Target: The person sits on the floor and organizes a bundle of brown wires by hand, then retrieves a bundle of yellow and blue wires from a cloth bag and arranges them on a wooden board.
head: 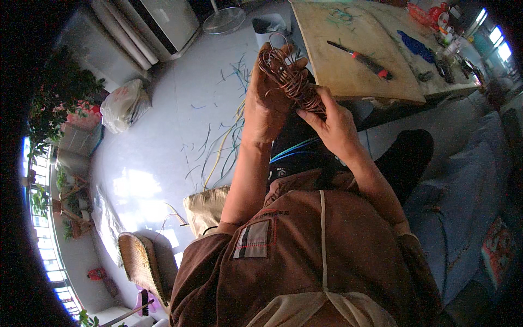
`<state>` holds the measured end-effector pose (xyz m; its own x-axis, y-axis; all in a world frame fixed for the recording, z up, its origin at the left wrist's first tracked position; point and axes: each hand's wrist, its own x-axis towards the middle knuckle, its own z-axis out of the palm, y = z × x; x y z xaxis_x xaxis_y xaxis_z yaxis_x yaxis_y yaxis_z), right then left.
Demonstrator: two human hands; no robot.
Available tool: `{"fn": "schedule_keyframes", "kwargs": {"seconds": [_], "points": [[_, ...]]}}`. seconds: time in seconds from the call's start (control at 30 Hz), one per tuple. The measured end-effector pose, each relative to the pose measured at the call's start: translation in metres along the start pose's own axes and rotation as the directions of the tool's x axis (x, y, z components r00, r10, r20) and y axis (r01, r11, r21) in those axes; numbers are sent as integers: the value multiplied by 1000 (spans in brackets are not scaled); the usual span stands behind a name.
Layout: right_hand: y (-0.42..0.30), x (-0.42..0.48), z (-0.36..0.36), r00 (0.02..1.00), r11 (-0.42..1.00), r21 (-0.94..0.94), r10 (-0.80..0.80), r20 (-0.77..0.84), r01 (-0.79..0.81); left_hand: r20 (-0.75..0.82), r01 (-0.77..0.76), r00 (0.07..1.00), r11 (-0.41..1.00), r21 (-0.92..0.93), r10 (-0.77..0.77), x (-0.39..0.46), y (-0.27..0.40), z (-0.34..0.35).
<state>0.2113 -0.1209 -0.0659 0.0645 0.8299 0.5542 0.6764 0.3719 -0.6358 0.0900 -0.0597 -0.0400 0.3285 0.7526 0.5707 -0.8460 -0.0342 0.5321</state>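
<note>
A twisted bundle of reddish-brown wire [292,79] lies across both hands, with loose loops at its upper end. My left hand [271,86] supports the looped end against its palm, fingers pointing up. The bundle's lower end is pinched between the thumb and fingers of my right hand [333,122]. Blue and green strands [292,151] show over my dark-clothed lap below the hands. On the wooden board to the right rests a utility knife [361,61] with a black and red handle.
Green wire scraps [341,16] and a blue cloth-like thing [416,45] lie on the worktable [310,41]. A white bin [282,25] stands beside it. Stripped sheathing [222,145] litters the floor at left. A woven basket [137,255] is at lower left.
</note>
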Motion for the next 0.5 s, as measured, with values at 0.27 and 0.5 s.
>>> {"fn": "schedule_keyframes", "kwargs": {"seconds": [0.27, 0.5], "points": [[-9, -2, -5, 998, 989, 142, -33, 55, 25, -122, -65, 988, 973, 222, 94, -5, 10, 15], [-13, -2, -6, 997, 989, 149, -2, 71, -9, -318, 48, 948, 984, 169, 8, -2, 9, 23]]}}
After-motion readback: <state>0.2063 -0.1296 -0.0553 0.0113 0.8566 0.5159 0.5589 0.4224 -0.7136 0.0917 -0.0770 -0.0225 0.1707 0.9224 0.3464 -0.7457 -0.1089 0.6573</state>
